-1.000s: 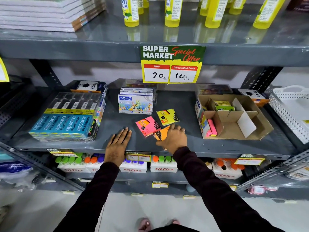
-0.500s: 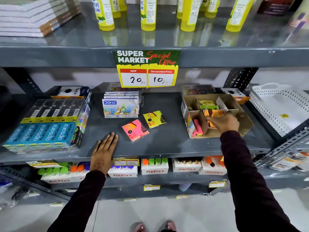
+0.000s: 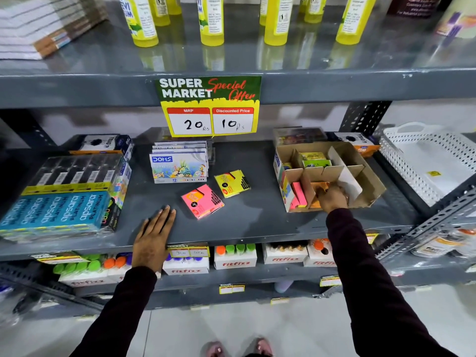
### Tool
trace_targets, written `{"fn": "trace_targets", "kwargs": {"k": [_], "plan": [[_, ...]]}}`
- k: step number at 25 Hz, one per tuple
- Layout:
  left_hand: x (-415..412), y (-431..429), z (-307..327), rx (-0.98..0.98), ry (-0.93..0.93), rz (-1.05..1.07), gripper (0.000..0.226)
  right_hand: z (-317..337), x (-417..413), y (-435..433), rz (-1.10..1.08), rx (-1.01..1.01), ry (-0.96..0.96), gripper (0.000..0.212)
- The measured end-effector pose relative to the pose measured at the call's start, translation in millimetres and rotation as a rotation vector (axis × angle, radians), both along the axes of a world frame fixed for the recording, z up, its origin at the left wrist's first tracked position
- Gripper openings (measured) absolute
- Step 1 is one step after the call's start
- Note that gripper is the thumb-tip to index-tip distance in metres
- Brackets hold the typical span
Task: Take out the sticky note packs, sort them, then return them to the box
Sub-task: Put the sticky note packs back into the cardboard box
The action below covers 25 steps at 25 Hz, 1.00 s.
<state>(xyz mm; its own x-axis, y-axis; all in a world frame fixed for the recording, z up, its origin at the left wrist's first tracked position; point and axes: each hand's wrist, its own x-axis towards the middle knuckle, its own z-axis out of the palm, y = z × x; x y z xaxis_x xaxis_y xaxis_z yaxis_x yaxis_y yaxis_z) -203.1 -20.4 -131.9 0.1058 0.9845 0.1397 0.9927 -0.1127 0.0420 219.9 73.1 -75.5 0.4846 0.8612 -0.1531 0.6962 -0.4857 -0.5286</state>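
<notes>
Orange pack [image 3: 319,188] half-hidden under right hand [image 3: 333,198]

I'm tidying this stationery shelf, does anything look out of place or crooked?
Two sticky note packs lie loose and skewed on the grey metal shelf, outside the brown divided cardboard box: a pink pack and a yellow pack. The box's front wall looks bent.

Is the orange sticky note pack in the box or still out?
In: the orange sticky note pack sits in the brown cardboard box's front compartment, under the right hand.
</notes>
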Motion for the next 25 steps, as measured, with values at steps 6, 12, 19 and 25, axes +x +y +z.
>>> {"fn": "trace_targets", "kwargs": {"k": [6,12,19,25], "plan": [[2,0,2,-0.033,-0.002,0.012,0.098,39,-100,-23,0.253,0.285,-0.23,0.04],[-1,1,2,-0.046,-0.011,0.021,0.096,9,-232,-30,0.756,0.048,-0.177,0.073],[-1,1,1,-0.039,-0.025,0.029,0.094,-8,-260,-21,0.711,0.0,-0.338,0.089],[-3,2,0,-0.033,-0.03,0.005,0.096,25,-195,-29,0.581,0.193,-0.369,0.077]]}}
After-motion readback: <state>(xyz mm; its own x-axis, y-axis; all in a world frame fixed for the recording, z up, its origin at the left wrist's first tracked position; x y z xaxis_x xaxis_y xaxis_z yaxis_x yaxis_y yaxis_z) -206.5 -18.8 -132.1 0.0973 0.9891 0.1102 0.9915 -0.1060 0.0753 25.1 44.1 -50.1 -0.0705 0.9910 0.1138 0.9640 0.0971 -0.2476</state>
